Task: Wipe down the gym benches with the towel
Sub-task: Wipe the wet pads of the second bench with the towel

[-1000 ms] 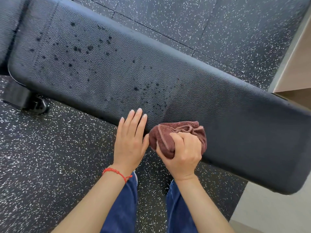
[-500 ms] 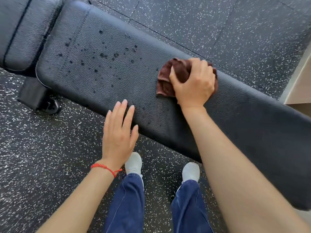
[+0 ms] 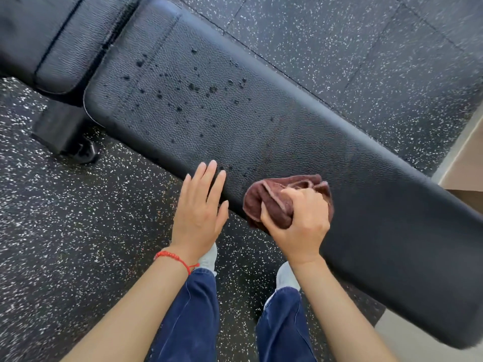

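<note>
A bunched maroon towel is pressed against the near edge of the long black bench pad, just below the centre of the frame. It is gripped by the right hand, whose fingers are curled tightly around the cloth so that folds are seen bulging out to the left of and above the knuckles. The left hand is laid flat and spread, fingers together and extended, with the fingertips set on the pad's near edge just left of the towel; nothing is held in it. A red string bracelet is worn at the left wrist.

The pad is seen running diagonally from the upper left to the lower right of the frame. Dark droplets are scattered over its upper-left half, while the stretch above the towel looks smeared, though the sheen makes this hard to judge. A second, shorter seat pad is set just beyond the long pad's end at the upper left, and part of the black frame foot is seen beneath the gap between them.

The speckled rubber floor is visible on both sides of the bench. Blue trousers and pale shoes appear at the bottom centre.
</note>
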Demonstrator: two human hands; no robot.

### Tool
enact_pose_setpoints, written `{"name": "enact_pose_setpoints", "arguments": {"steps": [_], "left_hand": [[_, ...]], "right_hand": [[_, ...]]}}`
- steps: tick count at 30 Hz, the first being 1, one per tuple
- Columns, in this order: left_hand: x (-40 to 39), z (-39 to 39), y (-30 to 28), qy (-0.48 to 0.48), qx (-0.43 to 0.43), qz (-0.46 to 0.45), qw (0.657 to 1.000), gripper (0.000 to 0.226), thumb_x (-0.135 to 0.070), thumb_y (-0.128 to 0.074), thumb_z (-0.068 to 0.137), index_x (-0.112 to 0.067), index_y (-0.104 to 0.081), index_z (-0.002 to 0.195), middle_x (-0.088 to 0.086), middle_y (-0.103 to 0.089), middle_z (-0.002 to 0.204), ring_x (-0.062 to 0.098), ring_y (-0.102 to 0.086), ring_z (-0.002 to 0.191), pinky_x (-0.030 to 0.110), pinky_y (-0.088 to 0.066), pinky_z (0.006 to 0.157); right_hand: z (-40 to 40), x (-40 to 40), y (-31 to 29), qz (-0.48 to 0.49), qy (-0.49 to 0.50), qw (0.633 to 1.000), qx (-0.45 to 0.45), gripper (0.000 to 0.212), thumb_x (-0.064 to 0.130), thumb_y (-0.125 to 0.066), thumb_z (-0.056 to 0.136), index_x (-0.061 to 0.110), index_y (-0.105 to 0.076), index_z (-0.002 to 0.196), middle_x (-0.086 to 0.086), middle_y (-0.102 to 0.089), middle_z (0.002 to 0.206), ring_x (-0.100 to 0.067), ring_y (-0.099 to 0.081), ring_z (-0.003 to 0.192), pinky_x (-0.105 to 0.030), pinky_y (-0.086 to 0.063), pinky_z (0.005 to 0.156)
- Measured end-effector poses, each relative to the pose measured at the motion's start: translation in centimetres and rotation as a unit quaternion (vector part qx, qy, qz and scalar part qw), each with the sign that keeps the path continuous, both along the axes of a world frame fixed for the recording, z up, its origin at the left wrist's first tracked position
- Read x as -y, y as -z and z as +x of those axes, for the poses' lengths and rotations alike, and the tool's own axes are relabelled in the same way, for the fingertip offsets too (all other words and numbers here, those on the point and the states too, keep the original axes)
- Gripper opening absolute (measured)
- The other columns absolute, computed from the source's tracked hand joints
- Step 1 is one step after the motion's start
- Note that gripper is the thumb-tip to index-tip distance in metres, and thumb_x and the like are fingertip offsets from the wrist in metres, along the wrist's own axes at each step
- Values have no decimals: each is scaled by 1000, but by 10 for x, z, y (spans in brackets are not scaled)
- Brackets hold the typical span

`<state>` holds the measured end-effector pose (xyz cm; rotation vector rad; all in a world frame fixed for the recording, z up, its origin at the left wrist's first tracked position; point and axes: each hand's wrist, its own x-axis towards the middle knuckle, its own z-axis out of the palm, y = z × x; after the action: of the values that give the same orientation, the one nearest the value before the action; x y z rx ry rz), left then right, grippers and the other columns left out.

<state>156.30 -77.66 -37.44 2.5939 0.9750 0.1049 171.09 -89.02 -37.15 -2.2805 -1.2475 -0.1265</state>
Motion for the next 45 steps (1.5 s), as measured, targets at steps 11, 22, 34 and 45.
{"name": "enact_pose_setpoints", "arguments": {"steps": [11, 22, 34, 45], "left_hand": [[-2, -2, -11, 1, 2, -40, 999, 50, -23, -37, 92, 2, -42, 134, 22, -35, 144, 36, -28, 135, 52, -25, 109], [36, 8, -15, -154, -14, -60, 986, 51, -23, -38, 91, 3, -41, 135, 23, -33, 145, 37, -30, 134, 52, -31, 107], [64, 41, -12, -293, 7, -94, 951, 55, -23, -35, 89, 8, -38, 134, 27, -29, 145, 39, -27, 134, 54, -31, 106], [54, 34, -8, -309, 36, -71, 948, 51, -18, -37, 88, 5, -42, 133, 22, -36, 143, 34, -32, 133, 50, -29, 107]], "right_hand": [[8, -50, -1, -8, -16, 999, 30, 39, 44, -61, 80, 6, -65, 82, -10, -59, 73, -30, -54, 64, -38, -40, 65], [59, -161, -8, -17, -109, 994, 24, 41, 45, -62, 75, 5, -65, 86, -14, -61, 77, -33, -57, 68, -38, -38, 68], [65, -35, -6, -24, -347, 937, -29, 35, 47, -57, 85, 14, -53, 94, -10, -59, 73, -29, -52, 67, -38, -40, 67], [58, -52, -2, -8, -339, 941, 18, 33, 49, -56, 85, 17, -51, 91, -8, -59, 69, -28, -51, 61, -37, -41, 60]]}}
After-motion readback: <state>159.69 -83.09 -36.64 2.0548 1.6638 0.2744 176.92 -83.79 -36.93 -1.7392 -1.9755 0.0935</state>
